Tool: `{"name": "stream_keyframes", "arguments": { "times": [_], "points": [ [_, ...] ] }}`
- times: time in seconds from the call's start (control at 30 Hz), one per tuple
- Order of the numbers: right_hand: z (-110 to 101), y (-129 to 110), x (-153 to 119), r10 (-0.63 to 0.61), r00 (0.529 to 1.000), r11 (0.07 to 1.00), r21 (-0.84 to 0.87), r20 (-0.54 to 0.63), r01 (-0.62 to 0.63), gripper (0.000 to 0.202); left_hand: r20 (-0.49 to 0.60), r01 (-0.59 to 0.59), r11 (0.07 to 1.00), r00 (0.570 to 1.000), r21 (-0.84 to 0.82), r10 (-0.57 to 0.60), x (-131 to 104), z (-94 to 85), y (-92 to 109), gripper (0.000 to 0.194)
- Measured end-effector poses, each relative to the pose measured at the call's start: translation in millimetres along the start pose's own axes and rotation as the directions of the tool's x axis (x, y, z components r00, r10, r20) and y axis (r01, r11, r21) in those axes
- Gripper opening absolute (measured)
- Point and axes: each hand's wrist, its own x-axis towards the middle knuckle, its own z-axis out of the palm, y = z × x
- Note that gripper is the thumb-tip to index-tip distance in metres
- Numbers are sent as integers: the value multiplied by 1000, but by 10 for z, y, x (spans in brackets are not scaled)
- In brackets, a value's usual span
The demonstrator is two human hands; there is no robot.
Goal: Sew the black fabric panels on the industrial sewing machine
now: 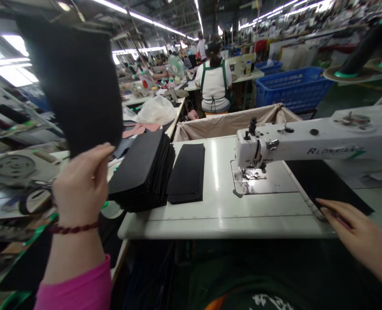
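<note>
My left hand [83,187] is raised at the left, fingers pinched on the lower edge of a black fabric panel [81,86], which stands up and is blurred. Below it to the right, a tall stack of black panels [142,163] sits on the sewing table [178,221]. Beside that lies a lower pile of narrower black pieces [187,172]. At the right, my right hand [352,224] rests by the front edge of another black piece [326,181], under the arm of the sewing machine [284,142]. Its fingers are curled around something slim and dark, too hidden to name.
A beige cloth-lined bin [210,127] stands behind the table, with a blue plastic basket [291,90] beyond it. A co-worker [214,82] sits facing away. Thread cones [355,56] stand at upper right. A clear plastic bag [157,110] lies behind the tall stack.
</note>
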Motion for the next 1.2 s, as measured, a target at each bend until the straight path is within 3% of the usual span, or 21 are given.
{"name": "stream_keyframes", "arguments": {
  "times": [0.1,0.2,0.3,0.47,0.6,0.67,0.73,0.8,0.83,0.9,0.97,1.0,1.07,1.1,1.2],
  "points": [
    [34,292,-43,5,1000,994,-110,29,-2,50,183,-70,998,981,-2,69,-44,441,-125,35],
    [76,515,-111,-23,995,987,-153,98,38,62,297,-53,998,953,-35,61,-177,699,-208,35],
    [92,633,-162,-28,989,978,-202,143,57,62,268,-35,999,963,-11,37,-254,746,-195,36],
    [10,670,-153,-35,988,957,-279,154,77,49,278,-28,997,961,75,7,-230,681,-88,39],
    [-151,477,-155,-118,992,943,-307,49,128,43,174,-51,998,983,-28,55,-255,609,142,44],
    [-228,190,-189,-243,970,937,-259,-7,233,39,98,-65,981,992,-185,84,-314,599,423,46],
    [-248,-238,-236,-386,922,913,-139,17,384,42,87,-91,906,986,-414,139,-406,660,847,41],
    [-180,-743,-280,-488,858,871,15,159,492,46,201,-119,768,930,-629,309,-536,821,1391,38],
    [-115,-990,-297,-542,809,839,96,227,535,44,249,-127,699,877,-704,410,-616,938,1686,37],
    [45,-1406,-319,-637,680,769,234,362,595,36,305,-138,565,725,-813,617,-807,1213,2250,41],
    [197,-1659,-316,-677,621,736,343,395,584,26,290,-188,481,596,-856,749,-1020,1484,2677,47],
    [257,-1715,-300,-693,600,720,408,399,561,22,284,-222,470,558,-854,779,-1124,1595,2808,53],
    [341,-1700,-222,-702,587,702,536,404,470,18,304,-273,498,528,-823,793,-1304,1739,2885,60],
    [371,-1643,-154,-688,604,702,579,403,414,18,321,-292,520,522,-803,790,-1375,1768,2840,62],
    [477,-1387,166,-559,741,780,541,374,315,22,409,-315,632,548,-708,730,-1508,1718,2513,61]
  ]
}}
